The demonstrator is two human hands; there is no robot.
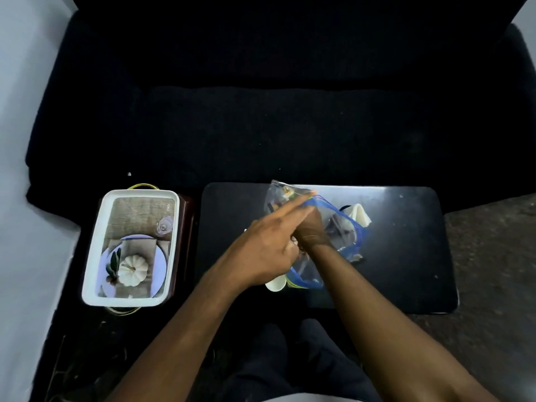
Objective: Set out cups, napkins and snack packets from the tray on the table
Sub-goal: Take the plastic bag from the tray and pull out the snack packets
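Sofa cushions, dark and wide, fill the room behind a low black table, which sits close in front of the seated person so everything stays within reach. Left of it, apart, rests the tray, its printed liner bare of goods, so I judge the unloading nearly finished. On the table lie clear blue-edged snack packets. The right hand reaches in among them, seemingly pinching one, though how it grips I cannot tell. The left hand crosses over it, fingers stretched long and flat, holding nothing. A folded napkin stands behind; a white cup peeks from under the left wrist.
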